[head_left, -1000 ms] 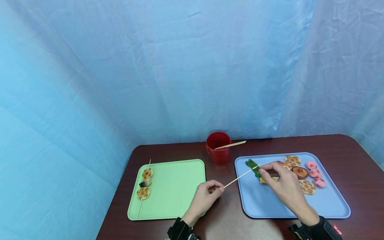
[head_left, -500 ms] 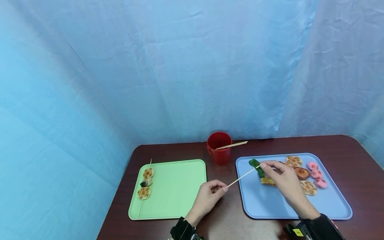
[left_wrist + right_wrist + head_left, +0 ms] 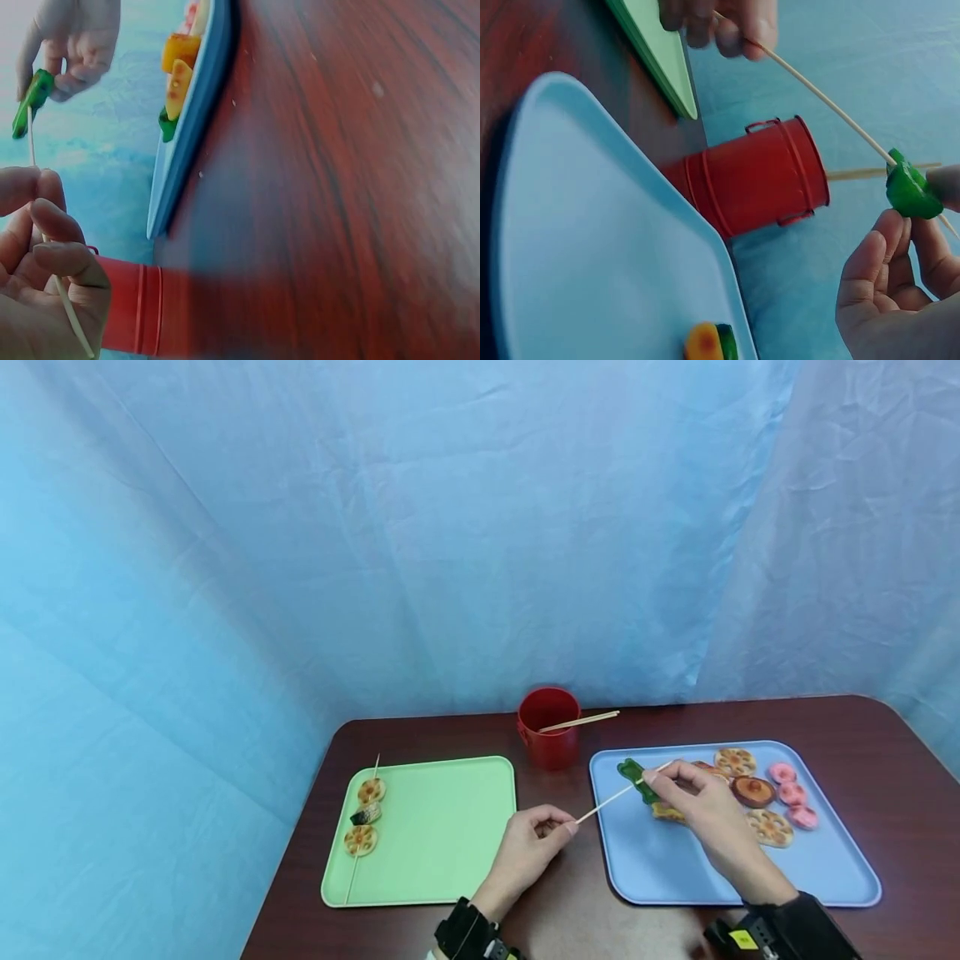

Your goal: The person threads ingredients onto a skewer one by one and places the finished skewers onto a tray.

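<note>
My left hand [image 3: 527, 850] pinches a bamboo skewer [image 3: 604, 803] between thumb and fingertips, its back end lying along the palm in the left wrist view. The skewer runs up to the right into a green pepper piece [image 3: 632, 772]. My right hand [image 3: 711, 818] pinches that piece between thumb and fingers above the blue tray [image 3: 637, 868]. In the right wrist view the skewer passes through the green pepper piece [image 3: 911, 191], and its tip shows on the far side. Beneath the right hand lie yellow pieces [image 3: 667, 812], partly hidden by the fingers.
Lotus root slices [image 3: 770, 828], a mushroom cap [image 3: 753, 791] and pink pieces [image 3: 792, 793] lie on the blue tray. On the left, a green tray [image 3: 442, 835] bears a filled skewer [image 3: 361, 839]. A red bucket [image 3: 551, 747] with more skewers [image 3: 585, 721] stands behind.
My left hand has moved a little to the right with the skewer. The skewer's tip now sticks out past the green pepper piece, beside the right fingers.
</note>
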The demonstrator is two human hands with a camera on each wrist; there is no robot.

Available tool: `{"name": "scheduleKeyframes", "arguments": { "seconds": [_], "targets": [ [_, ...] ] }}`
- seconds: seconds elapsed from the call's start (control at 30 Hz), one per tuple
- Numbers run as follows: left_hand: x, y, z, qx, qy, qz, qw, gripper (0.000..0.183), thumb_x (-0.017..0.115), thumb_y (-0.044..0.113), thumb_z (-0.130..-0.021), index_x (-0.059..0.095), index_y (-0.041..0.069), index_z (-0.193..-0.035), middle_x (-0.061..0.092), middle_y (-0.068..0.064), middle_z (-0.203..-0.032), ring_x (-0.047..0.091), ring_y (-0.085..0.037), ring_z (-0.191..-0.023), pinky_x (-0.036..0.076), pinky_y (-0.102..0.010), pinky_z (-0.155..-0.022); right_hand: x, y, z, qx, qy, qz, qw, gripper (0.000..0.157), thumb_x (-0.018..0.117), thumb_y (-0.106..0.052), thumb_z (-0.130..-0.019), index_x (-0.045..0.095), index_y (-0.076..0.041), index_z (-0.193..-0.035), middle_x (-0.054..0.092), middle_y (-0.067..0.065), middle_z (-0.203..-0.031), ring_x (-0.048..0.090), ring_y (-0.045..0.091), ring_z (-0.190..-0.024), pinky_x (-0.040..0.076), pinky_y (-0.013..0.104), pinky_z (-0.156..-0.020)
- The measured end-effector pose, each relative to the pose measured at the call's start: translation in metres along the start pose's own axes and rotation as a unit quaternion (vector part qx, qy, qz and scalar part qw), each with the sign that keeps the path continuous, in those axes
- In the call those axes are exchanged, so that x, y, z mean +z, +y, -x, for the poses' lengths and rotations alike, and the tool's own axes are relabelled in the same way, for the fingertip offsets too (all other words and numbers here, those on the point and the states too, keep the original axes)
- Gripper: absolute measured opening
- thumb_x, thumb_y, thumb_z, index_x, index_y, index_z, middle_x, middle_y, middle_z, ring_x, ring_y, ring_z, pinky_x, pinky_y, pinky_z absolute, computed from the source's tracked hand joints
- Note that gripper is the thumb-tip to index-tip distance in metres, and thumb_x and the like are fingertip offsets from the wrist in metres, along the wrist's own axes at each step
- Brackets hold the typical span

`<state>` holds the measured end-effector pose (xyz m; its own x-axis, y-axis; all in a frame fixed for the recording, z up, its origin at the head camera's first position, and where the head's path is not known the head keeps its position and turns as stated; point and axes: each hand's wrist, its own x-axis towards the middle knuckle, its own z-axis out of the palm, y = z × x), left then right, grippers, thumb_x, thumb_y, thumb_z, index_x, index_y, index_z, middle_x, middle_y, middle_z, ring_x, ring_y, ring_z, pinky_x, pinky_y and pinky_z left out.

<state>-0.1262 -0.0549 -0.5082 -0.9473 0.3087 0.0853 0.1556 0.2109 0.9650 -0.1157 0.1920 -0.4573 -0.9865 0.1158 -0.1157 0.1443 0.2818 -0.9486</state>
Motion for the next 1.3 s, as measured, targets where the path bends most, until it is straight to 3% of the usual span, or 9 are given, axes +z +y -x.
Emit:
{"name": "scheduleKeyframes", "arguments": {
  "seconds": [0.27,0.53,0.73,0.97,1.1,1.3],
  "targets": [
    [0.009,0.008,-0.004,-0.019,-0.007,0.019,0.9996,0.02,0.068,0.027,-0.088,0.074,0.008,-0.092,0.057,0.006,-0.065,0.045,-0.004,-0.054,0.034,-0.016,-0.047,0.021,-0.001,0.002,0.024,-0.029,-0.003,0.999,0.053,0.062,-0.05,-0.088,0.063,-0.002,-0.108,0.067,0.006,-0.104,0.062,0.017,-0.088,0.05,0.04,-0.081],
    [0.013,0.011,-0.005,-0.022,-0.013,0.048,0.9985,0.025,0.067,0.025,-0.088,0.073,0.002,-0.095,0.065,-0.016,-0.075,0.048,-0.003,-0.056,0.036,-0.016,-0.048,0.036,0.002,0.002,0.033,-0.053,-0.032,0.998,0.05,0.065,-0.046,-0.087,0.062,0.0,-0.107,0.067,0.009,-0.103,0.063,0.018,-0.09,0.05,0.042,-0.084],
    [0.014,0.016,-0.004,-0.022,-0.006,0.055,0.9982,0.02,0.066,0.016,-0.088,0.072,-0.002,-0.095,0.063,-0.007,-0.071,0.047,-0.002,-0.056,0.035,-0.015,-0.049,0.044,0.004,0.003,0.033,-0.072,-0.036,0.996,0.045,0.064,-0.041,-0.09,0.063,0.0,-0.107,0.067,0.009,-0.1,0.063,0.018,-0.089,0.05,0.04,-0.082],
    [0.01,0.041,0.003,-0.025,-0.004,0.069,0.9973,0.017,0.063,0.006,-0.088,0.07,-0.008,-0.093,0.059,-0.003,-0.068,0.046,-0.002,-0.056,0.035,-0.014,-0.049,0.049,0.006,0.003,0.041,-0.074,-0.034,0.996,0.043,0.064,-0.04,-0.09,0.062,-0.001,-0.105,0.066,0.008,-0.101,0.062,0.018,-0.089,0.049,0.039,-0.082],
    [0.009,0.044,0.005,-0.021,-0.001,0.068,0.9974,0.018,0.063,0.006,-0.087,0.069,-0.01,-0.092,0.057,0.0,-0.066,0.045,0.0,-0.055,0.035,-0.013,-0.049,0.05,0.007,0.003,0.042,-0.076,-0.024,0.996,0.043,0.064,-0.042,-0.09,0.062,-0.001,-0.106,0.065,0.008,-0.103,0.061,0.018,-0.091,0.048,0.039,-0.082],
    [0.013,0.036,0.003,-0.02,0.002,0.053,0.9984,0.013,0.063,0.005,-0.087,0.068,-0.007,-0.086,0.057,-0.016,-0.063,0.043,0.0,-0.051,0.033,-0.013,-0.046,0.053,0.012,0.005,0.042,-0.092,-0.035,0.994,0.042,0.064,-0.041,-0.09,0.063,-0.002,-0.106,0.064,0.009,-0.103,0.061,0.02,-0.09,0.049,0.04,-0.081]
  ]
}}
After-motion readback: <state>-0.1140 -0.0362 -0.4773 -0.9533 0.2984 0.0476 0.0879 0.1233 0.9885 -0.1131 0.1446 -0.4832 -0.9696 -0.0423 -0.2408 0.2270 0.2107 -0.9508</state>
